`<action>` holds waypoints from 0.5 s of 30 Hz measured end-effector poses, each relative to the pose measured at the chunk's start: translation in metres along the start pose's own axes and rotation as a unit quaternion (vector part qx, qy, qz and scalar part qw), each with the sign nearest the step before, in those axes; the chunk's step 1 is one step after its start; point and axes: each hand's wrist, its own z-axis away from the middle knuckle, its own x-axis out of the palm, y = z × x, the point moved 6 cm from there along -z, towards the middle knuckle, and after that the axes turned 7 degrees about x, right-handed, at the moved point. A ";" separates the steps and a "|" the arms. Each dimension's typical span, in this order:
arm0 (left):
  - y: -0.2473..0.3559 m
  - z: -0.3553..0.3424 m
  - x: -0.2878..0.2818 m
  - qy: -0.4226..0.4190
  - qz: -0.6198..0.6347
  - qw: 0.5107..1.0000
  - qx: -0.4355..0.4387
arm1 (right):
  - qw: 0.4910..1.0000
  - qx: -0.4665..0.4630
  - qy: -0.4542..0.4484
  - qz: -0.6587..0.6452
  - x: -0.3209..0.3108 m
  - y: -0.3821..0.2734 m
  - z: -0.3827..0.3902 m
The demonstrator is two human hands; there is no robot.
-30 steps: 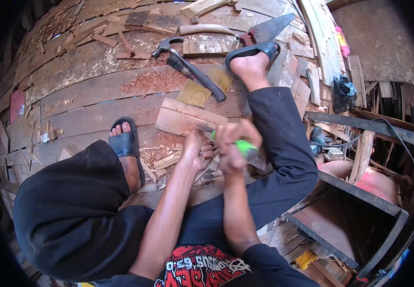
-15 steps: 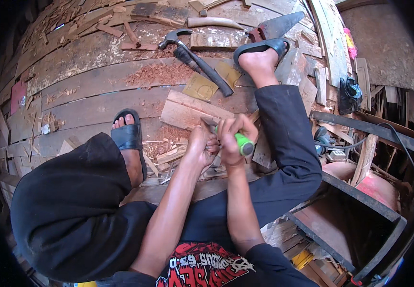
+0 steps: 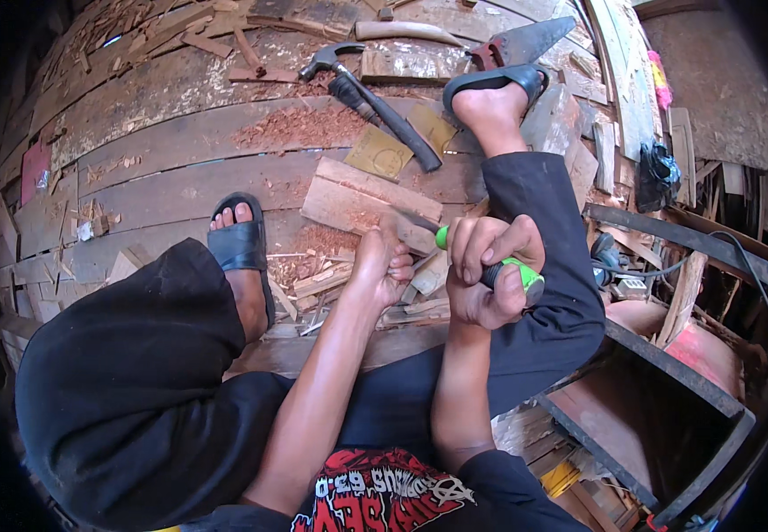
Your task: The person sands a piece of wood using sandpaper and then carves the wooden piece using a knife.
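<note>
Compared with the frame a second earlier, both hands sit lower and further right in view, and the hammer [image 3: 375, 99] lies closer to the top edge. Right hand [image 3: 490, 270] is clenched around the green-handled chisel [image 3: 488, 264], its blade angled toward the wooden plank [image 3: 368, 202] on the plank floor [image 3: 153, 151]. Left hand [image 3: 382, 266] is curled with fingers bent, pressing on wood scraps just beside the plank; what it grips cannot be told. A handsaw [image 3: 526, 43] lies beyond the right sandalled foot [image 3: 490, 111].
</note>
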 end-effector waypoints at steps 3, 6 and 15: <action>0.003 -0.006 -0.003 -0.009 0.006 1.000 -0.009 | 0.990 0.038 0.051 0.127 -0.028 0.038 0.014; 0.003 -0.005 -0.003 0.009 0.015 1.000 -0.009 | 0.993 0.035 0.061 0.090 -0.028 0.031 0.006; 0.002 -0.009 -0.005 -0.009 0.034 0.999 -0.012 | 0.987 0.003 -0.003 0.159 -0.016 0.042 0.008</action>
